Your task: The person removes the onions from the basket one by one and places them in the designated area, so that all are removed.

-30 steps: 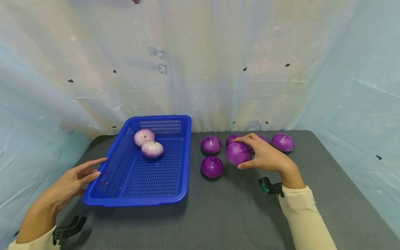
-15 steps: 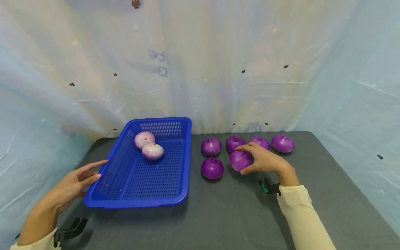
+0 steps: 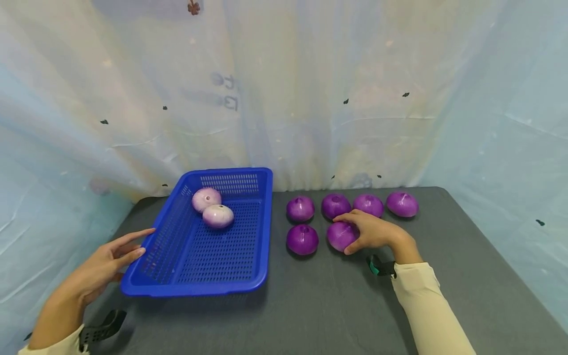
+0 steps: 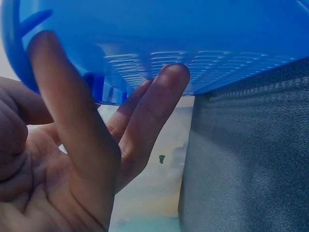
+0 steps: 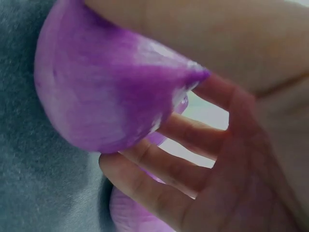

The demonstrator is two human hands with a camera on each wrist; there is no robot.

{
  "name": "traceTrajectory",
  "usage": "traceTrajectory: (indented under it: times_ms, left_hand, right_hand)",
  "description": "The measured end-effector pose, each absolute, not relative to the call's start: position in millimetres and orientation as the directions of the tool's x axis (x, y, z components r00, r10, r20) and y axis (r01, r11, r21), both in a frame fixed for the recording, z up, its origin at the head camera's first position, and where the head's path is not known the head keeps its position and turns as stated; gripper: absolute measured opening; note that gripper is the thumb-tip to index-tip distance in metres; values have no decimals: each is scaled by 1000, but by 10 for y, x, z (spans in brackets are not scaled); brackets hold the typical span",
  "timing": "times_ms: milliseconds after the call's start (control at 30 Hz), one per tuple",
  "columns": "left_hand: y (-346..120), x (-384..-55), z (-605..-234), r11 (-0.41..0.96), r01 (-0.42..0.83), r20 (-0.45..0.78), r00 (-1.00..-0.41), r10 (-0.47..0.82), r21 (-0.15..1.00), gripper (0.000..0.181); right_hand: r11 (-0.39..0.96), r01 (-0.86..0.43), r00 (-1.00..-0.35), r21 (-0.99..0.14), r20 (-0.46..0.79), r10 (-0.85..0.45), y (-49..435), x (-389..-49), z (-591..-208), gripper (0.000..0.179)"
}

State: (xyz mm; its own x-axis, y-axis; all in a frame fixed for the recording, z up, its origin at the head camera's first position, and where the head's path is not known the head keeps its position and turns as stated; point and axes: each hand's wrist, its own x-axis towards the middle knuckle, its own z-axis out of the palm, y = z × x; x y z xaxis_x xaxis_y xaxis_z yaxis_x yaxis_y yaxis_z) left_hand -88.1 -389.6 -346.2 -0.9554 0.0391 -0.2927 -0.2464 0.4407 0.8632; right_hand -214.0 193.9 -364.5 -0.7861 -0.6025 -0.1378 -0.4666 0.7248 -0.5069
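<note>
Gripping hides one onion tip (image 5: pixel 195 75) except in right wrist view.

Grey table (image 3: pixel 319 305); pale curtain (image 3: pixel 288 64) behind — dark specks (image 3: pixel 406 94).

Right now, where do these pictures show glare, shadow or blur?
Head view: a soft shadow on the table in front of the blue basket, glints on the purple onions; right wrist view: soft and hazy, with whitish glare near the tip of the gripped onion, a washed-out background behind the right fingers; left wrist view: bluish tint, the left fingers shaded.
</note>
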Motion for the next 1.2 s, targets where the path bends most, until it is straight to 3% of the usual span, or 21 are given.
traceTrajectory:
  times_ms: [933,1200]
  left_hand:
    - [-3889,-873,-3440,432,-231,-273,-961,38,872,67]
    - [-3872,-859,-3426,444,-239,-279,-960,26,863,68]
  right_hand:
    - [695,-478,-781,-538,-102,-616,1933,-2119,-3588,84]
    - [715,-458,-805,-528,-93,-585,1925,-2047,-3443,82]
